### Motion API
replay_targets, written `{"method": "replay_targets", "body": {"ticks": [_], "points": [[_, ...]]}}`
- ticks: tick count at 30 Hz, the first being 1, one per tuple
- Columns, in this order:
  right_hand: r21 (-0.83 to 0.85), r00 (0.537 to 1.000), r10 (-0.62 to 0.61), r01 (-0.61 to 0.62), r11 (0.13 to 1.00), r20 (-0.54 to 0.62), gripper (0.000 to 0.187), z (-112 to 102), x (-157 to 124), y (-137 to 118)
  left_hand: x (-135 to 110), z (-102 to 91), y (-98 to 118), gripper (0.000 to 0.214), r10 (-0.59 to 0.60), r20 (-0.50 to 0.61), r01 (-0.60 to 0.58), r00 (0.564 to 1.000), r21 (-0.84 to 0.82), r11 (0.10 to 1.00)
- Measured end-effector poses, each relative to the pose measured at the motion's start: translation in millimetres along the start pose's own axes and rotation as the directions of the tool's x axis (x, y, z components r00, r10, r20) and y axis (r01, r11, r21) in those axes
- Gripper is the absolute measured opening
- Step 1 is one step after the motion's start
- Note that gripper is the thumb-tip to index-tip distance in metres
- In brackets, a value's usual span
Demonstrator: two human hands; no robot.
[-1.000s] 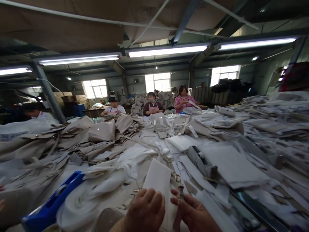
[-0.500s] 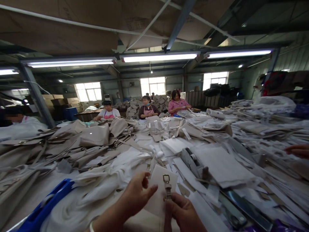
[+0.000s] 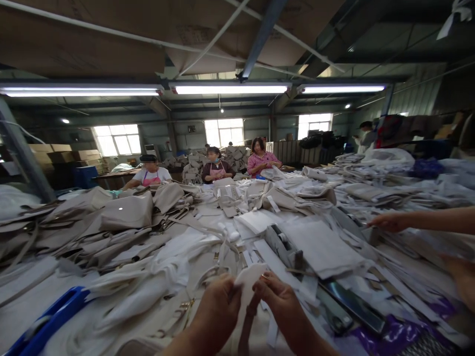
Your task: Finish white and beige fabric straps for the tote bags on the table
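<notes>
My left hand (image 3: 218,306) is closed on the edge of a thin white wrapping sheet (image 3: 252,273). On the sheet's other side my right hand (image 3: 280,301) pinches it with bent fingers. A beige strap (image 3: 248,319) hangs down between both hands, its upper end at the right fingers and the sheet. The strap's buckle is hidden, and I cannot tell whether the sheet goes round it. Left of my hands, gold-coloured buckles (image 3: 185,307) lie on beige bag pieces.
A grey tape dispenser (image 3: 279,241) stands beyond my hands beside stacked white sheets (image 3: 322,247). A blue tape dispenser (image 3: 55,319) lies at left, a dark phone (image 3: 354,305) at right. A co-worker's hand (image 3: 389,222) reaches in from the right. Beige bags (image 3: 128,212) are heaped at left.
The strap's buckle, visible before, is now out of sight. My left hand has gone from open to closed on the sheet. My view has turned right, and a co-worker's arm reaches farther in.
</notes>
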State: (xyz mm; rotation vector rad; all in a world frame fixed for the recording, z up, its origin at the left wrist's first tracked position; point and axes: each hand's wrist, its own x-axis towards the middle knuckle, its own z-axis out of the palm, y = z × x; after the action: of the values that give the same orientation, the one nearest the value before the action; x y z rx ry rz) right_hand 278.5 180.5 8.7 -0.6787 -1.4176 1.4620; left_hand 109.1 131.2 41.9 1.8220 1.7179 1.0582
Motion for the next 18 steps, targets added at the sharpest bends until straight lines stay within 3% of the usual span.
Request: {"method": "replay_targets", "body": {"ticks": [2, 7, 13, 15, 18], "points": [[-0.133, 0.997, -0.083, 0.081, 0.988, -0.003, 0.04, -5.2, 0.0, -0.8, -1.1, -0.1, 0.2, 0.025, 0.026, 0.036, -0.027, 0.999, 0.032, 0.999], [-0.315, 0.99, -0.134, 0.116, 0.942, -0.036, 0.034, -9.9, 0.2, -5.2, -1.7, 2.5, 13.0, 0.023, -0.02, 0.194, 0.033, 0.981, -0.068, 0.997], [-0.027, 0.998, -0.063, 0.064, 0.998, 0.012, 0.029, -11.9, 6.4, 2.1, -9.5, 3.0, 26.3, 0.027, -0.085, 0.259, 0.164, 0.962, -0.304, 0.938], [0.027, 0.999, -0.046, 0.047, 0.999, -0.021, 0.023, -13.0, 8.0, 8.5, -11.7, 2.2, 25.7, 0.036, -0.065, 0.329, 0.216, 0.942, -0.446, 0.868], [0.08, 0.998, -0.011, 0.016, 0.997, -0.064, 0.023, -13.9, 9.6, 14.8, -10.5, 2.5, 21.4, 0.056, -0.104, 0.465, 0.435, 0.879, -0.695, 0.573]]}}
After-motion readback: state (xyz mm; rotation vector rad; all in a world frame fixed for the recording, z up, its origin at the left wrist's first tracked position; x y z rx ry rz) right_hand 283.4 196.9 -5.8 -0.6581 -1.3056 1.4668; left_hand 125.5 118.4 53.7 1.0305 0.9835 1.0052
